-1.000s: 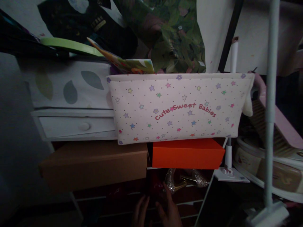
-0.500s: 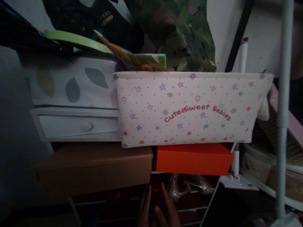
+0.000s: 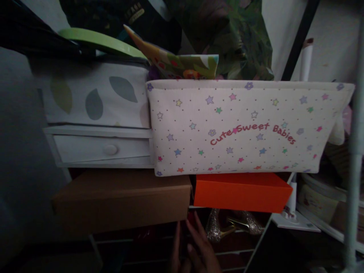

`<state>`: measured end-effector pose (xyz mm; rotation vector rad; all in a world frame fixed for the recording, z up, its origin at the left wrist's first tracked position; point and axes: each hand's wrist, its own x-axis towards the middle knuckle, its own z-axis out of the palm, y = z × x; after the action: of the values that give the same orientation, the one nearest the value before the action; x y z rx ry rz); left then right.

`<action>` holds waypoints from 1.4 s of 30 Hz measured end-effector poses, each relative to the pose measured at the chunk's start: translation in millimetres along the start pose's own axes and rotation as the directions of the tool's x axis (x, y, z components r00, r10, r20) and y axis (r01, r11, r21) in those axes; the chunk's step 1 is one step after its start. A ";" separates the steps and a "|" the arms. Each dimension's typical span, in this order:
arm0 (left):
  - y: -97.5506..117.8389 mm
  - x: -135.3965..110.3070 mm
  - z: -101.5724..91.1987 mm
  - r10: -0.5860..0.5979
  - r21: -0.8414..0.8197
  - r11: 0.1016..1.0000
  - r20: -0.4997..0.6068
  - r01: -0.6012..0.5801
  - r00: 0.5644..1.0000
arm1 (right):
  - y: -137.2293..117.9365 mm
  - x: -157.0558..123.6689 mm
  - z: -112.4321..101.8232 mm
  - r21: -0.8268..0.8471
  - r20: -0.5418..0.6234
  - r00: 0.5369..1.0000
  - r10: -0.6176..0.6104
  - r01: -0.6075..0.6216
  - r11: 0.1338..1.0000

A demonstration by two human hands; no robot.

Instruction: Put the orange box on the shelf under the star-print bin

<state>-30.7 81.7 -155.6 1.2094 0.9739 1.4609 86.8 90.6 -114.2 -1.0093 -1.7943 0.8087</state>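
At the bottom edge both my hands reach into a dark wire shelf [image 3: 227, 252]. Little of my left hand [image 3: 176, 248] shows, its fingers stretched up toward the underside of a brown cardboard box [image 3: 122, 199]. My right hand [image 3: 202, 248] is open with fingers spread, the tips close to a dim red thing [image 3: 191, 218] I cannot make out. Just to the right of that hand lie glittery gold high-heeled shoes [image 3: 216, 229]. Neither hand visibly holds anything.
An orange box [image 3: 241, 191] sits above the shoes. On it rests a starry fabric bin [image 3: 244, 129] printed "Cute Sweet Babies". A small white drawer unit [image 3: 105, 149] and leaf-print box [image 3: 93, 94] stand at left. White poles [image 3: 354, 170] rise at right.
The view has shifted so everything sits further right. My hands have moved up and forward into the shelf, the fingers now nearer the brown box and the shoes.
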 end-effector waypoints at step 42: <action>24.1 -3.0 -61.5 0.264 0.283 0.956 -0.724 -0.076 0.637 | 18.4 -20.8 37.5 -0.358 -0.174 0.958 -0.228 0.154 0.921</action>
<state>-95.4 73.7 -144.6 0.8285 1.6646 2.1347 63.4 76.5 -152.0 -1.0728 -1.8461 0.2577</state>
